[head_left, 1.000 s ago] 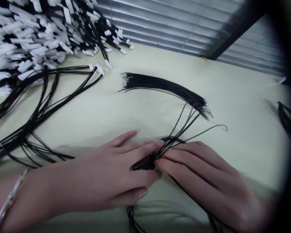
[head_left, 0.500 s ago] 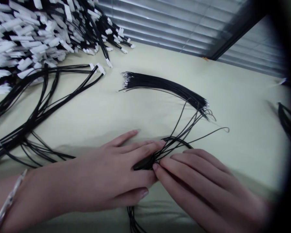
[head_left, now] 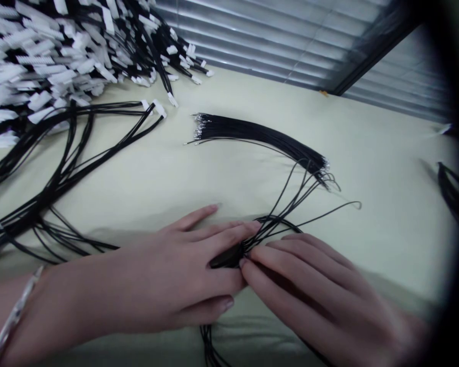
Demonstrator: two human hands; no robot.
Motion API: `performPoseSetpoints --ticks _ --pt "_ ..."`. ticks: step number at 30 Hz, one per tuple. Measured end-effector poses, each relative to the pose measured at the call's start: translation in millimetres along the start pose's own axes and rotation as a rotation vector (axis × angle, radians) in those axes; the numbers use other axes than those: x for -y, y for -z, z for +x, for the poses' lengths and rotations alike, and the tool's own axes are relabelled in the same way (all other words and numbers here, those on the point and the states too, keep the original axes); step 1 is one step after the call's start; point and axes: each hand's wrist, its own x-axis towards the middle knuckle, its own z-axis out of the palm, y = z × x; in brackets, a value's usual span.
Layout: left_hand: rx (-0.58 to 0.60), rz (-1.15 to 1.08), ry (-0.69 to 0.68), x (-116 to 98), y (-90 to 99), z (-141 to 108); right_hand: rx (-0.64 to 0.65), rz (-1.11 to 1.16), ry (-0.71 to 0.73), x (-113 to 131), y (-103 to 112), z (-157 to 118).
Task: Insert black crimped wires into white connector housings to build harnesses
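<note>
Between the fingers of my left hand (head_left: pixel 183 275) is a black part (head_left: pixel 227 256) with thin black wires (head_left: pixel 286 209) fanning out toward the upper right. My left hand is closed round it, palm down. At its right edge my right hand (head_left: pixel 309 285) pinches with thumb and forefinger, fingertips touching the left hand's fingers; what lies in the pinch is mostly hidden, but looks like a wire end. More black wires (head_left: pixel 210 346) hang out below my left hand. Some wire ends are curled into small loops near a neat bundle of cut black wires (head_left: pixel 260 133) with bare metal tips.
A large heap of black cables with white connectors (head_left: pixel 53 66) fills the upper left. Looped black cables (head_left: pixel 49 188) lie below it, running under my left forearm. Window blinds (head_left: pixel 268 35) border the table's back edge. Another black cable loop (head_left: pixel 449 186) sits at the far right.
My right hand has shifted slightly left, closer against my left fingers. One of the fanned wires has moved a little to the left.
</note>
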Motion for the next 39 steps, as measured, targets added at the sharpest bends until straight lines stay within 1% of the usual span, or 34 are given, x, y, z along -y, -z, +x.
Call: performPoseSetpoints --ticks 2,4,8,11,14,19,23,25,29,31,32,35,39 --pt "0.003 -0.003 0.002 0 -0.2 0 -0.048 0.056 0.007 -2 0 1" --pt "-0.004 -0.007 0.002 1 -0.7 0 -0.063 0.090 0.022 -3 0 -1" --pt "-0.022 -0.012 -0.004 1 -1.6 1 0.003 0.154 0.001 -6 4 -8" --pt "-0.025 -0.010 -0.002 1 -1.1 0 0.025 0.216 -0.044 -8 4 -9" --pt "-0.023 -0.020 -0.001 0 0.4 0 0.008 0.293 -0.085 -9 -3 -9" --pt "-0.010 -0.031 0.009 0 1.7 2 -0.080 0.405 -0.135 -7 -16 -16" --pt "-0.003 -0.020 0.014 0 1.2 3 -0.060 0.447 -0.148 -9 -16 -16" --pt "0.004 -0.022 0.015 0 1.1 2 -0.072 0.520 -0.230 -9 -16 -14" --pt "0.013 -0.021 0.016 0 1.3 3 -0.107 0.784 -0.533 -5 -17 -10" --pt "0.021 -0.008 0.016 0 1.3 3 -0.118 0.823 -0.653 -2 -17 -11" --pt "0.023 -0.001 0.019 1 1.2 3 -0.120 0.817 -0.691 -1 -17 -11" --pt "0.016 0.007 0.023 1 0.6 3 -0.142 0.790 -0.720 2 -15 -12" --pt "0.015 -0.009 0.026 0 0.5 2 -0.197 0.766 -0.628 1 -12 -11"
